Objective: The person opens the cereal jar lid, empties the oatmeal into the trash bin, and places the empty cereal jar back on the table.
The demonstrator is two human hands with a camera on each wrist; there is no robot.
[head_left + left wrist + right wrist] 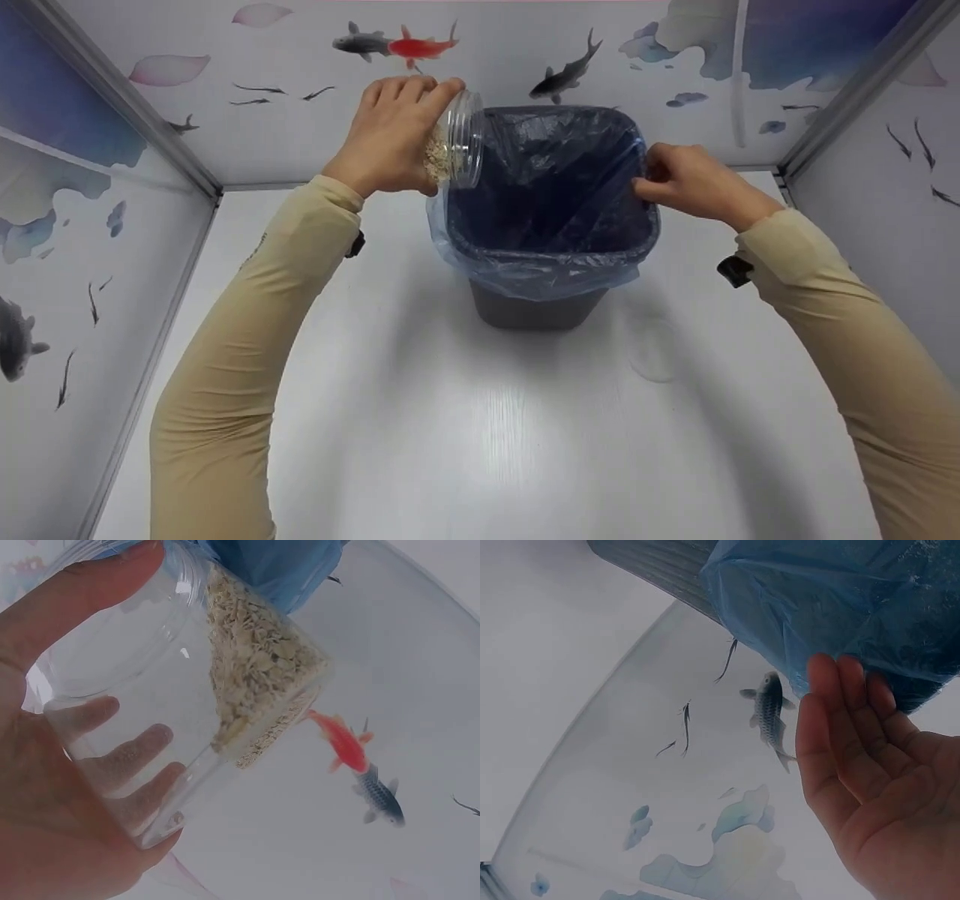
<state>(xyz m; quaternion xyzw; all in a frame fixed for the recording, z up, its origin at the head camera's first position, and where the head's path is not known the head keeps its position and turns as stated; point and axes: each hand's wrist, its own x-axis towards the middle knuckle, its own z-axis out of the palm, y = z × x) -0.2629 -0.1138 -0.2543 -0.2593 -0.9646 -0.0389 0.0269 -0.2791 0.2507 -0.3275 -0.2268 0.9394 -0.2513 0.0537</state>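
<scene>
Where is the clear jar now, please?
In the head view, the clear jar is tipped in the left hand, at the left rim of the trash bin.

liner [540, 280]: blue | bin [536, 312]: grey | flakes [259, 656]: beige | wall [495, 60]: white, fish-patterned

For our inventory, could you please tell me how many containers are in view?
2: a lined bin on the white table, and a clear jar tipped in the left grip. The bin could hide others.

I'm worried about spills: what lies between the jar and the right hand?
The open top of the grey bin, lined with a blue bag, lies between the jar and the right hand; the head view shows this.
</scene>
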